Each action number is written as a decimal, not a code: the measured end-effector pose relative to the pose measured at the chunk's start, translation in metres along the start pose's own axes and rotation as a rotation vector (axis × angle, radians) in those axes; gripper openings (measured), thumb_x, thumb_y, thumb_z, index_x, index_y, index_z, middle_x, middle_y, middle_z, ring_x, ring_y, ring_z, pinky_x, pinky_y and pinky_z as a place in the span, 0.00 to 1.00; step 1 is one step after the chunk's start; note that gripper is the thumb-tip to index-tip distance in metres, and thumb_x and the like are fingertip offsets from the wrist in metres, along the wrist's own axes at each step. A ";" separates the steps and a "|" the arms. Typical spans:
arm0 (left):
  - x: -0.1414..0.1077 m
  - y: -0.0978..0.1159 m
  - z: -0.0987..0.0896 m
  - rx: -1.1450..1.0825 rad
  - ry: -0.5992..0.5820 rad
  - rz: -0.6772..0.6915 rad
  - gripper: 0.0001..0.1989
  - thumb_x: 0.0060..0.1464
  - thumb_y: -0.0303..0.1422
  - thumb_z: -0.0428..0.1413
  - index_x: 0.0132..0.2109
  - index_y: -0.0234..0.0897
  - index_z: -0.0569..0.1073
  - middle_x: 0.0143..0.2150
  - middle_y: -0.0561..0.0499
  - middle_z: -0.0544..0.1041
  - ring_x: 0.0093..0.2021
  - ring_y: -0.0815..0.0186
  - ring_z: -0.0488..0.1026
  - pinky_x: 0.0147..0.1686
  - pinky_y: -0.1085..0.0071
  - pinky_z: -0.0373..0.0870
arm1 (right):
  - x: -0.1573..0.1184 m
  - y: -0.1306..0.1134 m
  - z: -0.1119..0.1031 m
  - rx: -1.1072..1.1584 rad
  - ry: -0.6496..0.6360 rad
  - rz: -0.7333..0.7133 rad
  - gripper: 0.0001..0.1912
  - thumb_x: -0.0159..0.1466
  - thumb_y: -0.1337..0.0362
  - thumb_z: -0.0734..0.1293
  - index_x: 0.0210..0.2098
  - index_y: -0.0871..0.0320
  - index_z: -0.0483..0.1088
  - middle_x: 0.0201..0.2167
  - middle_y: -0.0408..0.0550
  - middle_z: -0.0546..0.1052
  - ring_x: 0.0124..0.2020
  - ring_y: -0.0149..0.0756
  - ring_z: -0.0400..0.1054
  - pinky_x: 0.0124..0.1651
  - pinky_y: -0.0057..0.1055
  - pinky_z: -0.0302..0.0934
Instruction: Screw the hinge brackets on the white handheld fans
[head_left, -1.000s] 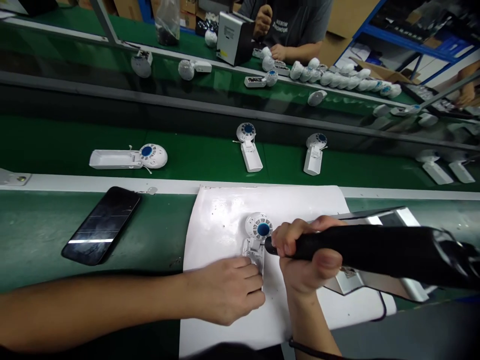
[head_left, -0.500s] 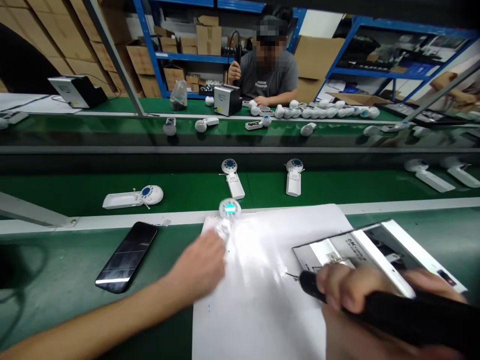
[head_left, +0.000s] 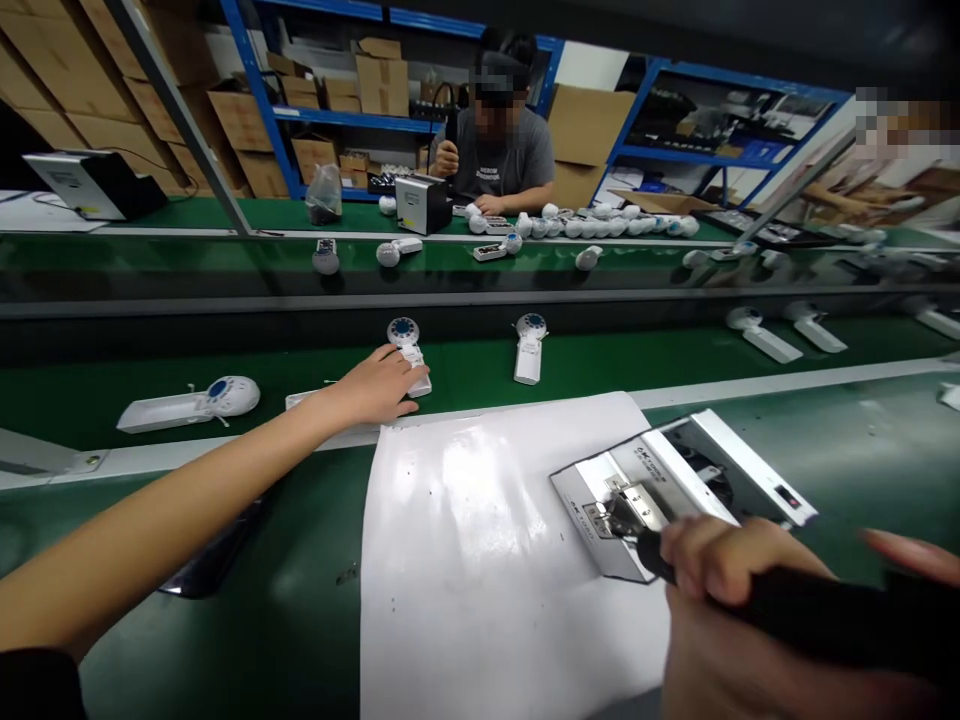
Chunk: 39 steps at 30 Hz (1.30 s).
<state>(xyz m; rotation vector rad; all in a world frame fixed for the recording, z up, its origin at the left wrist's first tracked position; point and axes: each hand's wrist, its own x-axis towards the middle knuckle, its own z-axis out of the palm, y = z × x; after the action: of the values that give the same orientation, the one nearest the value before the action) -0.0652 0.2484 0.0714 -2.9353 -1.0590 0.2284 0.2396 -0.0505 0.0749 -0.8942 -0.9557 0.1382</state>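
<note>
Now you're laying your open left hand flat over a white unit, which is sitting on the green belt just beyond the white sheet. Your right hand is clenching a black tool, its tip reaching into a metal jig on the sheet's right edge. A phone is lying left of the sheet, mostly hidden under your forearm.

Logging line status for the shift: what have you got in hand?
Left hand on white unit. Right hand gripping black electric screwdriver, tip at open metal fixture. White sheet between hands.
</note>
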 end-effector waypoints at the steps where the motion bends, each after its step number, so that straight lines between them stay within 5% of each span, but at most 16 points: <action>1: 0.014 0.003 -0.001 -0.025 -0.049 0.002 0.32 0.72 0.36 0.55 0.78 0.37 0.65 0.64 0.36 0.80 0.67 0.45 0.73 0.73 0.50 0.61 | 0.008 0.000 0.014 -0.053 -0.008 -0.069 0.35 0.70 0.27 0.60 0.58 0.48 0.64 0.20 0.32 0.68 0.15 0.36 0.56 0.17 0.37 0.59; 5: 0.047 0.006 0.005 -0.052 -0.110 -0.054 0.34 0.70 0.31 0.54 0.79 0.35 0.64 0.57 0.35 0.84 0.59 0.44 0.79 0.62 0.55 0.69 | 0.025 0.007 0.037 -0.084 -0.037 -0.143 0.33 0.70 0.28 0.63 0.53 0.50 0.62 0.19 0.29 0.69 0.12 0.33 0.56 0.14 0.33 0.57; 10: 0.044 0.003 0.016 -0.040 -0.118 -0.110 0.31 0.68 0.31 0.54 0.75 0.31 0.70 0.57 0.29 0.82 0.61 0.37 0.75 0.61 0.50 0.69 | 0.021 0.021 0.040 -0.041 -0.044 -0.155 0.29 0.68 0.36 0.73 0.51 0.52 0.65 0.19 0.30 0.71 0.13 0.31 0.60 0.16 0.29 0.60; 13: 0.039 0.003 0.019 -0.079 -0.115 -0.101 0.39 0.66 0.27 0.53 0.81 0.36 0.59 0.57 0.33 0.82 0.57 0.42 0.78 0.52 0.57 0.73 | 0.016 0.022 0.044 -0.010 -0.077 -0.123 0.26 0.68 0.41 0.76 0.49 0.52 0.66 0.20 0.31 0.71 0.14 0.30 0.61 0.17 0.29 0.60; 18: 0.057 0.032 0.019 -0.164 -0.036 0.023 0.47 0.65 0.21 0.50 0.86 0.44 0.46 0.63 0.38 0.80 0.60 0.48 0.77 0.51 0.63 0.71 | 0.004 0.007 0.054 0.079 -0.140 -0.068 0.30 0.71 0.32 0.67 0.56 0.49 0.66 0.20 0.30 0.69 0.13 0.30 0.57 0.18 0.31 0.61; 21: 0.084 0.055 0.018 -0.215 0.003 0.123 0.41 0.67 0.22 0.51 0.83 0.49 0.57 0.64 0.43 0.80 0.62 0.52 0.75 0.56 0.64 0.70 | 0.000 -0.008 0.057 0.125 -0.131 -0.095 0.30 0.72 0.32 0.64 0.58 0.48 0.68 0.22 0.31 0.70 0.14 0.29 0.57 0.19 0.31 0.61; 24: 0.105 0.072 0.012 -0.251 0.054 0.153 0.23 0.71 0.31 0.55 0.70 0.41 0.76 0.62 0.42 0.81 0.62 0.49 0.75 0.57 0.62 0.70 | 0.000 -0.019 0.057 0.127 -0.164 -0.113 0.29 0.73 0.33 0.64 0.57 0.48 0.69 0.22 0.31 0.70 0.15 0.30 0.58 0.19 0.32 0.61; 26: 0.108 0.079 0.007 -0.267 0.133 0.126 0.18 0.76 0.36 0.52 0.63 0.35 0.80 0.60 0.38 0.81 0.60 0.47 0.75 0.58 0.58 0.69 | 0.000 -0.023 0.055 0.099 -0.181 -0.123 0.28 0.73 0.33 0.64 0.57 0.48 0.69 0.22 0.31 0.70 0.15 0.30 0.58 0.18 0.32 0.61; 29: 0.087 0.090 0.002 -0.290 0.271 0.099 0.21 0.81 0.36 0.44 0.59 0.32 0.80 0.58 0.37 0.81 0.59 0.48 0.74 0.58 0.56 0.68 | -0.004 -0.025 0.049 0.044 -0.109 -0.142 0.29 0.73 0.32 0.62 0.56 0.49 0.69 0.20 0.31 0.68 0.14 0.31 0.55 0.16 0.32 0.58; 32: 0.039 0.110 0.011 -0.293 0.345 0.140 0.19 0.82 0.37 0.46 0.55 0.35 0.79 0.53 0.40 0.81 0.55 0.52 0.75 0.57 0.56 0.67 | -0.012 -0.024 0.039 0.050 -0.069 -0.081 0.31 0.73 0.30 0.58 0.58 0.46 0.69 0.20 0.32 0.66 0.14 0.32 0.54 0.16 0.33 0.58; 39: -0.089 0.183 0.078 -0.301 0.537 0.308 0.07 0.78 0.29 0.54 0.47 0.38 0.76 0.40 0.49 0.77 0.42 0.58 0.70 0.50 0.59 0.62 | -0.020 -0.006 0.058 0.229 -0.123 0.055 0.30 0.73 0.30 0.57 0.57 0.44 0.70 0.21 0.31 0.69 0.14 0.31 0.54 0.17 0.32 0.58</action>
<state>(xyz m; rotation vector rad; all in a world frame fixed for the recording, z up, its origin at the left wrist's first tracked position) -0.0276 0.0478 -0.0048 -3.1069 -0.6057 -0.7394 0.1824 -0.0293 0.0817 -0.7065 -1.0066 0.3464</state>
